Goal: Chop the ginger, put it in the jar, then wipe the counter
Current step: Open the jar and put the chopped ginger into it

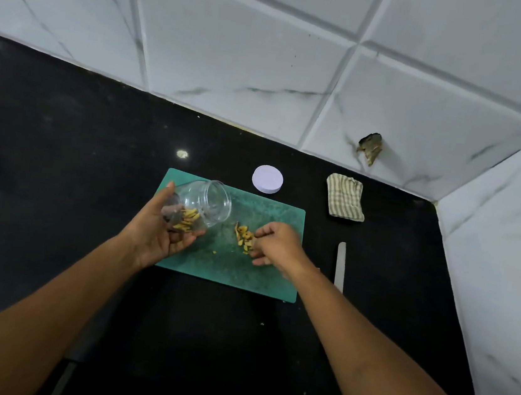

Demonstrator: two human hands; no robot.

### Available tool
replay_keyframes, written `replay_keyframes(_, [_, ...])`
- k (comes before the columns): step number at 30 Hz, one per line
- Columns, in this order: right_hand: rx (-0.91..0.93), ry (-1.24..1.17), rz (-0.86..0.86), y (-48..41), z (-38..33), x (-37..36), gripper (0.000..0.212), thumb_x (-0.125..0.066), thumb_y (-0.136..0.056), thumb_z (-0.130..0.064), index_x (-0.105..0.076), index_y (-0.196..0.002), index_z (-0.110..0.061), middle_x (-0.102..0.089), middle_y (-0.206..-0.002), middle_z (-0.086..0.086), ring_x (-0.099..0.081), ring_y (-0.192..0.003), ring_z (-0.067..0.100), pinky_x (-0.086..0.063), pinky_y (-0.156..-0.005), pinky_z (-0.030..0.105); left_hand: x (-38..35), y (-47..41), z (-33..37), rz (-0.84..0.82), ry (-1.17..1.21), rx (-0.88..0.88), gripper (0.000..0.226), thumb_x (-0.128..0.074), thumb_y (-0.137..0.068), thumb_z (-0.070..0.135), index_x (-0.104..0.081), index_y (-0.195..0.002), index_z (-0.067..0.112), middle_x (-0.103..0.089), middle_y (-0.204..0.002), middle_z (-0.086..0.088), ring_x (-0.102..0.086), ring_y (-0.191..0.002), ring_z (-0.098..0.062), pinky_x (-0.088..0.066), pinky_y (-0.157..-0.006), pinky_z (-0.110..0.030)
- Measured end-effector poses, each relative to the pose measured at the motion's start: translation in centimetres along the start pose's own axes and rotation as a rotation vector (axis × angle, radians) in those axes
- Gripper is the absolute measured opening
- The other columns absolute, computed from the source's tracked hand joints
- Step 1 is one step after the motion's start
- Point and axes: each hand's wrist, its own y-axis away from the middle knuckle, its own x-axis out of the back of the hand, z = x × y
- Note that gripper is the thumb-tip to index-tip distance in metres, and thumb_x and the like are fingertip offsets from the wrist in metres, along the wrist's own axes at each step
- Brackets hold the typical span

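View from above of a black desk [60,156] with a green cutting board [242,277] at its centre.

The left hand [159,234] holds a clear plastic jar [201,204] tipped on its side over the board's 10 o'clock corner. The mouth points toward 2 o'clock. The thumb lies over the top of the jar and the fingers [186,239] curl beneath its base. Some yellow strips already lie inside.

A small heap of chopped ginger pieces [244,236] sits near the middle of the board, just beside the jar's mouth. The right hand [274,245] rests at the heap's 3 o'clock side with its fingers [263,230] curled in against it. Whether they hold any pieces cannot be made out.

Off the board, a pale round lid [267,179] lies at 12 o'clock. A folded striped cloth [346,197] lies at 2 o'clock and a knife [340,266] at 3 o'clock.

The pieces look light, thin and probably damp, so they are likely to cling to skin and to the board. Pinching a few at a time, or sweeping them along the board into the mouth, should suit them. The jar looks light, smooth and rigid, and it is best held round its body, as it is here.
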Motion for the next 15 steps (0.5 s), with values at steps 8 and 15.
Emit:
replay_keyframes(8, [0.471,0.504,0.08,1.3,0.1,-1.1,0.009,-0.066,-0.094,-0.016,-0.073,-0.098,-0.02,-0.07,-0.097,-0.005,-0.065,-0.088,0.011,-0.059,-0.084,0.037,0.3,0.1,0.6,0.023,0.032,-0.015,0.082,-0.055,-0.087,0.075,-0.058,-0.134,0.008,-0.071,-0.112,-0.02,-0.074,-0.092,-0.029,-0.063,-0.06,-0.029])
replay_keyframes(15, [0.706,0.836,-0.057,3.3,0.6,-5.1,0.019,-0.054,-0.102,-0.019,-0.07,-0.111,-0.012,-0.059,-0.108,0.003,-0.06,-0.1,0.022,-0.054,-0.086,0.042,0.5,-0.1,0.5,0.038,0.036,-0.01,0.083,-0.055,-0.087,0.076,-0.06,-0.133,0.007,-0.07,-0.117,-0.02,-0.073,-0.092,-0.028,-0.062,-0.062,-0.029])
